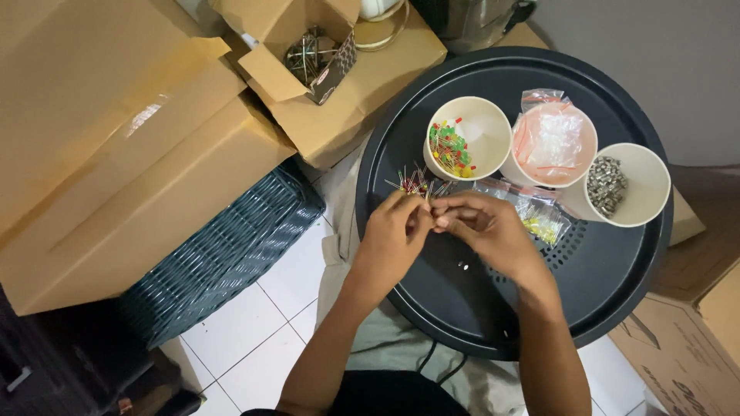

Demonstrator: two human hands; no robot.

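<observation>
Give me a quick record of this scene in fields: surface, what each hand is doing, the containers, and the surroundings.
Surface: round black tray
Left hand: pinching small wire-legged parts beside a red-tipped bunch of leaded components
Right hand: fingertips meeting the left hand's, on the same small parts
Containers: white paper cup of red and green components; white cup holding a clear plastic bag; white cup of small metal pieces
Also on tray: clear bag of yellow components
Surroundings: cardboard boxes, dark woven basket
</observation>
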